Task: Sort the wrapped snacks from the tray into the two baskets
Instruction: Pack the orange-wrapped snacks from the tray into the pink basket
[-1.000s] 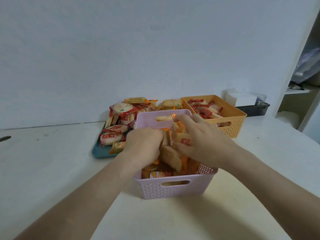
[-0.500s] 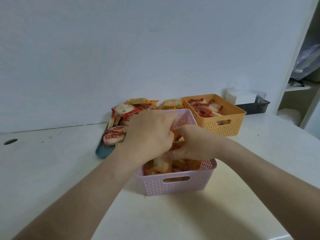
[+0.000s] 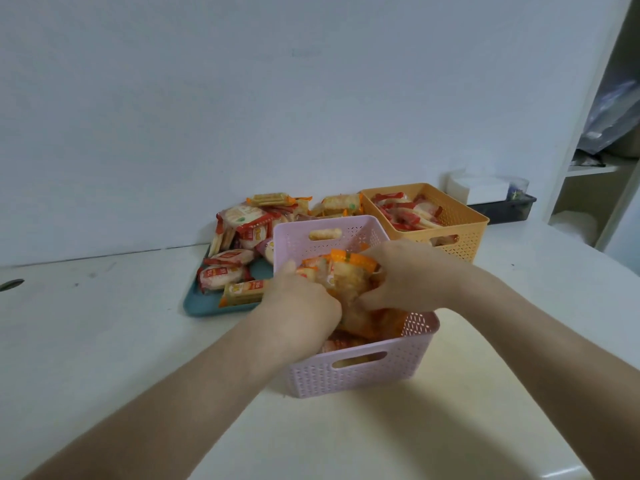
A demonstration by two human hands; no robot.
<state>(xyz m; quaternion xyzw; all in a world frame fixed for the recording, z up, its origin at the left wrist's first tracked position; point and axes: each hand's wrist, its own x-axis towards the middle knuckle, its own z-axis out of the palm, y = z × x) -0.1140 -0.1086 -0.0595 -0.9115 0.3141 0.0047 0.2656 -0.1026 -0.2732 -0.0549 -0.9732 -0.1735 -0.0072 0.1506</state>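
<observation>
White table (image 3: 104, 341) carries everything, and the largest thing on it is the pink basket (image 3: 408, 358), nearest the person and well filled with orange-wrapped snacks (image 3: 388, 320). Behind it to the right stands the orange basket (image 3: 464, 237), which holds red-wrapped snacks (image 3: 401, 211) lying low inside its walls. To the left lies the teal tray (image 3: 197, 304), partly hidden behind the pink basket, with a mixed pile (image 3: 242, 226) heaped on it, red and orange wrappers together. The sorting looks well underway but not near its end: both baskets have stock, yet a good heap waits on the tray. Over the pink basket the left hand (image 3: 301, 306) and the right hand (image 3: 405, 275) meet, the fingers of each curled round a bundle (image 3: 346, 271) of orange packets held between them, just above the basket's contents. Whether they are packing it down or lifting it cannot be told.
</observation>
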